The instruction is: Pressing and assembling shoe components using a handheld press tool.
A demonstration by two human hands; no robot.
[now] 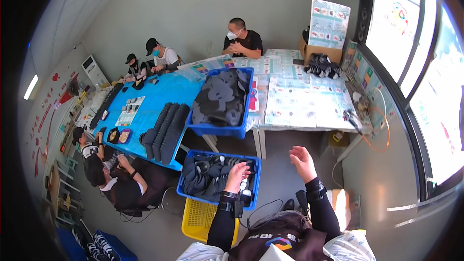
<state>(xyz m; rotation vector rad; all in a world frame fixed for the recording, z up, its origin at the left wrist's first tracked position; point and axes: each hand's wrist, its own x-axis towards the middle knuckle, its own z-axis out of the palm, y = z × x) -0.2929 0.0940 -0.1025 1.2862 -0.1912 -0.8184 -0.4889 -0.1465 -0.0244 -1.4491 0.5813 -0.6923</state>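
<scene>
Seen from the wearer's head, looking down: two bare hands reach forward from dark sleeves with black wrist straps. The left hand point(237, 178) is half open, fingers loosely curled, over the right part of a blue crate point(259, 169) of dark, rounded pieces point(205, 176); whether its fingers touch anything in there cannot be told. The right hand point(303, 164) is open too, fingers gently bent, raised beyond the crate's right edge, with grey floor point(280, 152) in view beneath it. A good gap separates the hands. The crate sits low in front of the wearer, its near edge overlapping a yellow basket point(195, 220) from this angle. Past its far edge is a second blue crate point(217, 131), heaped to the rim with flat dark pieces, between a blue-topped table point(179, 89) on the left and a white table point(333, 101) spread with printed sheets on the right. Rows of stacked dark pieces point(166, 133) stand near the blue table's closest corner. The widest stretch of floor runs ahead and rightward, bounded by the white table's front edge and legs and by the right-hand wall, where an orange hose point(385, 135) hangs. Close by the wearer, a black cable point(263, 208) loops right of the lower crate.
</scene>
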